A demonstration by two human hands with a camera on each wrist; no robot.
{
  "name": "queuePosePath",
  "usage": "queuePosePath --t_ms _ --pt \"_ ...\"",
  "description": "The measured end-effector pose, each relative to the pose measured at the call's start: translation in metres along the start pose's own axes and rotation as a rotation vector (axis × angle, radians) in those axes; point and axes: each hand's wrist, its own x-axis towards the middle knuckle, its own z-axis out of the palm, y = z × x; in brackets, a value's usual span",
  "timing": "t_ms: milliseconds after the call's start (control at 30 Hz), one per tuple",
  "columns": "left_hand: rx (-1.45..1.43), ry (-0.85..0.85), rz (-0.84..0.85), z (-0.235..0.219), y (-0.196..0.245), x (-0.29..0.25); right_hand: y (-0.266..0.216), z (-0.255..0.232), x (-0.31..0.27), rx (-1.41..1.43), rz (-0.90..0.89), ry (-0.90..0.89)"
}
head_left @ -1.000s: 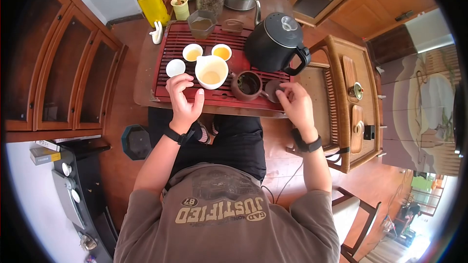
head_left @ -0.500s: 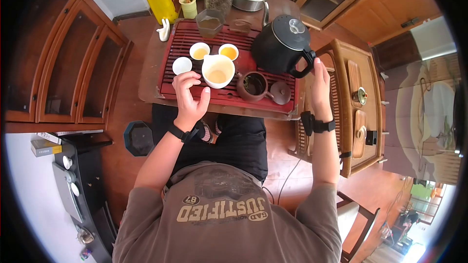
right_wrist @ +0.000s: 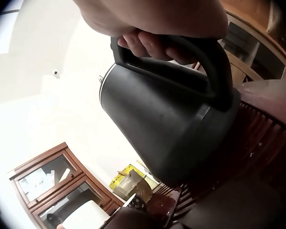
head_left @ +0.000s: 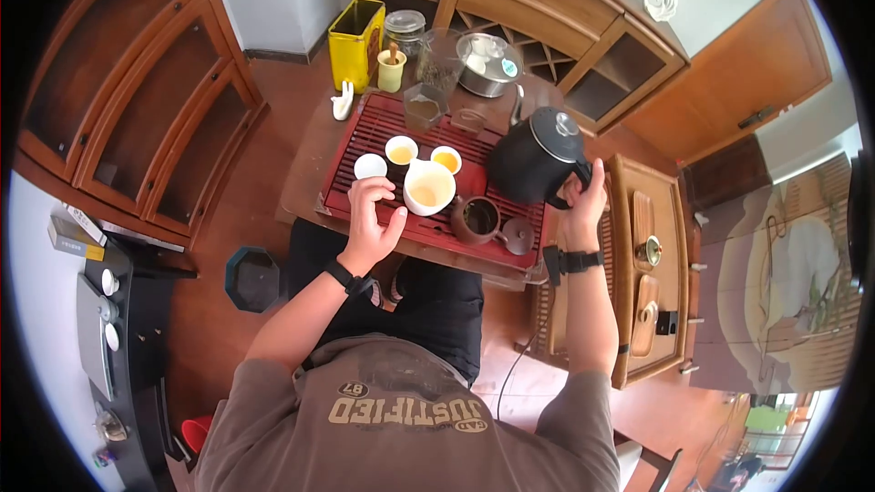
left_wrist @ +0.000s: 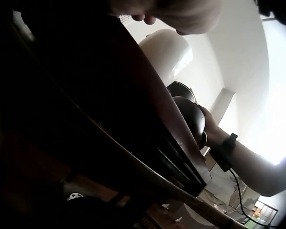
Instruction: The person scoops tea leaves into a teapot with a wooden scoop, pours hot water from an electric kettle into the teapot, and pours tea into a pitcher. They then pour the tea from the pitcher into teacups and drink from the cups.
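The right hand (head_left: 584, 203) grips the handle of the black kettle (head_left: 536, 157); in the right wrist view its fingers (right_wrist: 150, 45) curl round the handle above the kettle's body (right_wrist: 162, 114). Beside the white pitcher (head_left: 428, 188), the left hand (head_left: 373, 226) has bent, relaxed fingers; whether it touches the pitcher or the tray edge cannot be told. Pale liquid lies in the pitcher. The brown teapot (head_left: 475, 220) stands uncovered, its lid (head_left: 518, 235) to its right. Behind the pitcher are two cups of yellow tea (head_left: 401, 151) (head_left: 446, 160) and a white cup (head_left: 370, 167).
On the red slatted tray (head_left: 342, 184) a glass vessel (head_left: 425, 107) stands at the back. Behind it are a yellow tin (head_left: 355, 44), jars and a steel pot (head_left: 489, 66). A wicker stand (head_left: 622, 264) is at the right, an octagonal bin (head_left: 252, 280) on the floor at the left.
The right hand has moved from the teapot lid to the kettle handle and now grips it. The left hand has stayed beside the pitcher. The head view has shifted, showing more of the back cabinet.
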Motion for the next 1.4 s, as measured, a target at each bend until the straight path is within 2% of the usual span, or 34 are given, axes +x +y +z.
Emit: queuePosePath --t_ms 33,67,200,233,333,400,433,467,533,567,733,767,900,967,1100,1267,1400 --pt "-0.023 -0.004 -0.008 -0.001 -0.001 0.000 -0.001 -0.003 0.001 0.045 0.004 0.009" --pt "-0.047 -0.008 -0.018 -0.004 0.001 0.001 -0.021 0.010 -0.012 0.023 0.014 0.105" --pt "-0.109 0.007 -0.009 -0.016 0.005 0.005 -0.038 -0.031 -0.003 0.068 -0.006 0.084" --pt "-0.091 0.041 0.022 -0.023 0.009 0.013 -0.045 -0.045 -0.005 0.061 -0.008 0.013" --pt "-0.133 0.111 -0.043 -0.038 -0.002 0.022 -0.081 -0.061 -0.025 -0.020 -0.045 0.006" --pt "-0.255 0.178 -0.203 -0.046 -0.009 0.032 -0.097 -0.073 -0.037 -0.080 -0.042 0.073" --pt "-0.342 0.226 -0.281 -0.045 -0.019 0.033 -0.110 -0.060 -0.050 -0.163 -0.027 0.200" --pt "-0.362 0.262 -0.350 -0.047 -0.023 0.037 -0.110 -0.080 -0.053 -0.117 -0.041 0.058" --pt "-0.431 0.348 -0.508 -0.046 -0.031 0.040 -0.111 -0.101 -0.062 -0.161 -0.022 0.051" --pt "-0.473 0.365 -0.527 -0.045 -0.037 0.039 -0.113 -0.105 -0.068 -0.167 -0.016 0.061" --pt "-0.491 0.335 -0.528 -0.038 -0.047 0.035 -0.112 -0.115 -0.096 -0.296 0.063 0.122" --pt "-0.496 0.343 -0.531 -0.038 -0.048 0.034 -0.114 -0.118 -0.100 -0.307 0.069 0.075" --pt "-0.479 0.329 -0.535 -0.037 -0.048 0.033 -0.114 -0.119 -0.112 -0.354 0.099 0.099" --pt "-0.456 0.311 -0.533 -0.038 -0.048 0.031 -0.115 -0.120 -0.117 -0.404 0.097 0.056" --pt "-0.432 0.295 -0.517 -0.037 -0.051 0.029 -0.122 -0.101 -0.125 -0.461 0.095 0.122" --pt "-0.427 0.292 -0.505 -0.037 -0.049 0.028 -0.128 -0.099 -0.125 -0.527 0.093 0.043" --pt "-0.413 0.298 -0.522 -0.037 -0.050 0.027 -0.130 -0.090 -0.123 -0.564 0.102 0.049"
